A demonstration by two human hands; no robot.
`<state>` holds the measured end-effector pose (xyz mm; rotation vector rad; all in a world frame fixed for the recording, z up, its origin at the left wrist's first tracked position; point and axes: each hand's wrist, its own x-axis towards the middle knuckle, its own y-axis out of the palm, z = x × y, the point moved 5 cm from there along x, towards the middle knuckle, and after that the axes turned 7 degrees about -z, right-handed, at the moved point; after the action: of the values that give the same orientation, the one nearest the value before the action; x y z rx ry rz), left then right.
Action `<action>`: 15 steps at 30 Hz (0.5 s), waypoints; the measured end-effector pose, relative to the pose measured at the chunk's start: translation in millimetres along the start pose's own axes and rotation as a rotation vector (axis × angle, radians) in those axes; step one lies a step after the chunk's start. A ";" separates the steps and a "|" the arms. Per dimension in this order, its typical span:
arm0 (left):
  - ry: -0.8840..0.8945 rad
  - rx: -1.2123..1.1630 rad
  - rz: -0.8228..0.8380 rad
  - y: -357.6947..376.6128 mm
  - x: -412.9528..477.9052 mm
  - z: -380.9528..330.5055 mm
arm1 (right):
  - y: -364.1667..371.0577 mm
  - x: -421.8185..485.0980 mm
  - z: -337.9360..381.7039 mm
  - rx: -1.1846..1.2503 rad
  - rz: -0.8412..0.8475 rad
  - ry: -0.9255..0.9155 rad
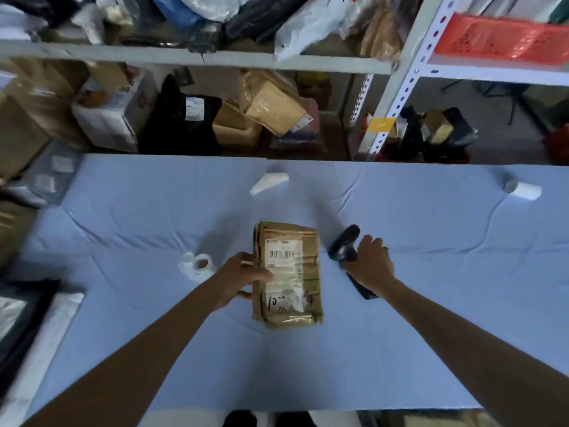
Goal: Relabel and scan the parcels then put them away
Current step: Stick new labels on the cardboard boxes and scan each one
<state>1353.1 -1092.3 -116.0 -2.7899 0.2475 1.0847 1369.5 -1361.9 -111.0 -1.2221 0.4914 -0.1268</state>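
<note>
A brown paper parcel lies on the light blue table, its white barcode label facing up. My left hand grips the parcel's left edge, thumb on the label. My right hand is closed around a black handheld scanner, just right of the parcel; the scanner's head points up and away from me. A white roll of labels stands on the table to the left of my left hand.
A white folded slip lies near the far table edge and a white roll at the far right. Metal shelves behind the table hold many parcels and bags. A red basket sits top right.
</note>
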 end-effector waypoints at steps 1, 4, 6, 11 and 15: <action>-0.020 -0.013 -0.006 1.5 1.2 6.7 | 12.0 1.9 -4.6 0.003 0.028 0.005; -0.052 -0.014 -0.018 4.4 4.5 22.9 | 37.8 6.5 -12.2 0.001 0.060 0.013; -0.052 -0.008 -0.024 5.5 5.7 28.7 | 46.1 8.1 -12.0 -0.004 0.033 -0.012; -0.001 0.024 0.005 8.0 4.0 24.7 | 37.1 12.8 -8.8 0.228 0.006 0.100; 0.060 -0.029 -0.062 1.5 2.5 10.5 | -8.8 -14.5 21.1 0.710 -0.021 0.206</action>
<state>1347.8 -1092.0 -125.5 -2.8382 0.1513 0.9992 1367.1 -1341.6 -93.3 -0.5190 0.5483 -0.4117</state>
